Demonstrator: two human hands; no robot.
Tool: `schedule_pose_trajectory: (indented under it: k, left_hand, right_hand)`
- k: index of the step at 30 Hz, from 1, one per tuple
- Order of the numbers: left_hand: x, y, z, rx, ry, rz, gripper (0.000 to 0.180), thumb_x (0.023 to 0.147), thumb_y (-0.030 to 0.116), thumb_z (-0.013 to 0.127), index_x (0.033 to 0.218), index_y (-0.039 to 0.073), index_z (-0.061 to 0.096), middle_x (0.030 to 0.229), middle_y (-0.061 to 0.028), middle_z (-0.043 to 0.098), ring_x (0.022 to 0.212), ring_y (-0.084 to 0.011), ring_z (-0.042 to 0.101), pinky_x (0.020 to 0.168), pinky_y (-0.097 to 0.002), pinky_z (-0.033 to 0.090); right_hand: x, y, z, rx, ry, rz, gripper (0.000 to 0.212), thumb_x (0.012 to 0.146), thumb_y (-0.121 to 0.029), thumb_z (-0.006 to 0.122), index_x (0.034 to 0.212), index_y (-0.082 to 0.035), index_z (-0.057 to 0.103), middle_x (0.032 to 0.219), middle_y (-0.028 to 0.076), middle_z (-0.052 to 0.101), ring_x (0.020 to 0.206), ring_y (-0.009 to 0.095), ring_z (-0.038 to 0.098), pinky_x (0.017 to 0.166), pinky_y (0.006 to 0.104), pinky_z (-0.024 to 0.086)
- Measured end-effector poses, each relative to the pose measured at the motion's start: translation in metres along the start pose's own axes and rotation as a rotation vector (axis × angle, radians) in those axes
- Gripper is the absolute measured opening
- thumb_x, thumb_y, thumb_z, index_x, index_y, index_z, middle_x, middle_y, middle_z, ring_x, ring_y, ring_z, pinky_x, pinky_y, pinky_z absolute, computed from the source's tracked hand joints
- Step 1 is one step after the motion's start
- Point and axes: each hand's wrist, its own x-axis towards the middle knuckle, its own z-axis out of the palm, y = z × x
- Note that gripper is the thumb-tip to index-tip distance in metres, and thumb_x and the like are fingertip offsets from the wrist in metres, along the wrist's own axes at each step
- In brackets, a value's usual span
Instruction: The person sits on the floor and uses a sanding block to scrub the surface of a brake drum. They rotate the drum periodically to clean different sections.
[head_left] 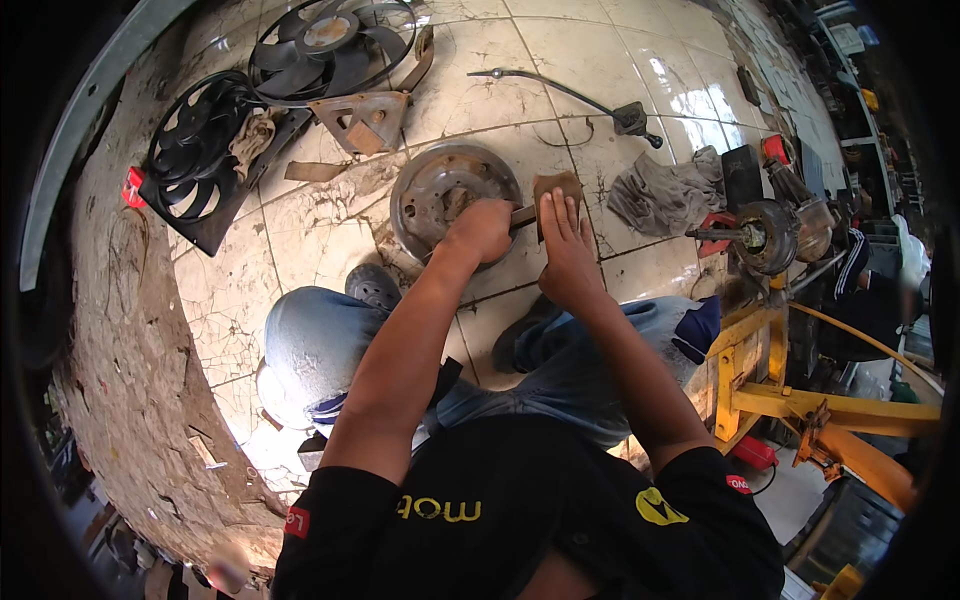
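Observation:
My left hand [482, 232] is closed round a dark, curved-looking flat metal piece [523, 216] whose end sticks out to the right; its kind is mostly hidden by the fingers. On that end lies a brown sheet of sandpaper [557, 184], pinned by my right hand [570, 250] with its fingers stretched along it and the thumb out of sight. Just beyond and left of my left hand, a round, rusty metal brake drum or plate [412, 205] rests on the tiled floor.
Two black radiator fans [195, 140] lie far left by a rusty triangular bracket [362, 125]. A cable with a black boot [630, 120] lies ahead. To the right are a grey rag [668, 190], a hub assembly [765, 238] and a yellow metal frame [790, 400].

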Motion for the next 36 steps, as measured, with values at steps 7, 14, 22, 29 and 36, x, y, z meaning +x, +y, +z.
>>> schedule_pose_trajectory:
  k: [7, 14, 22, 29, 36]
  left_hand:
    - [-0.004, 0.003, 0.006, -0.011, -0.031, 0.003, 0.033, 0.080, 0.003, 0.057, 0.111, 0.002, 0.070, 0.108, -0.0230, 0.069, 0.107, -0.0382, 0.064, 0.094, -0.0464, 0.051]
    - [-0.001, 0.001, 0.013, -0.036, -0.054, -0.041, 0.034, 0.081, 0.002, 0.056, 0.113, 0.003, 0.069, 0.112, -0.0230, 0.068, 0.110, -0.0370, 0.064, 0.096, -0.0463, 0.051]
    - [-0.003, 0.007, 0.003, -0.058, -0.038, -0.015, 0.032, 0.079, 0.002, 0.057, 0.109, 0.001, 0.070, 0.110, -0.0234, 0.068, 0.109, -0.0375, 0.064, 0.095, -0.0468, 0.051]
    - [-0.001, 0.002, 0.007, -0.036, -0.027, -0.020, 0.029, 0.079, 0.001, 0.058, 0.106, 0.001, 0.070, 0.107, -0.0235, 0.069, 0.106, -0.0388, 0.065, 0.094, -0.0468, 0.051]
    - [0.001, 0.005, 0.012, -0.043, -0.056, 0.008, 0.033, 0.079, 0.000, 0.058, 0.110, 0.002, 0.068, 0.111, -0.0228, 0.068, 0.108, -0.0381, 0.064, 0.094, -0.0463, 0.051]
  right_hand:
    - [0.031, 0.016, 0.004, -0.034, 0.047, -0.006, 0.088, 0.075, 0.003, 0.057, 0.155, -0.003, 0.021, 0.162, 0.020, 0.022, 0.151, 0.040, 0.018, 0.119, 0.0596, 0.016]
    - [-0.009, 0.003, 0.008, 0.000, 0.033, 0.016, 0.088, 0.076, 0.002, 0.056, 0.156, -0.003, 0.019, 0.163, 0.021, 0.019, 0.151, 0.041, 0.015, 0.118, 0.0619, 0.016]
    - [0.027, 0.011, 0.003, 0.014, 0.045, 0.067, 0.090, 0.075, 0.004, 0.054, 0.157, -0.003, 0.017, 0.163, 0.021, 0.018, 0.151, 0.041, 0.015, 0.117, 0.0630, 0.015]
    - [-0.007, -0.005, 0.014, 0.015, 0.055, 0.070, 0.090, 0.076, 0.004, 0.054, 0.157, -0.002, 0.015, 0.163, 0.021, 0.017, 0.151, 0.043, 0.015, 0.117, 0.0639, 0.015]
    - [0.040, 0.016, 0.004, -0.057, -0.007, 0.093, 0.098, 0.070, 0.008, 0.054, 0.158, -0.004, 0.013, 0.164, 0.020, 0.017, 0.152, 0.041, 0.011, 0.118, 0.0613, 0.014]
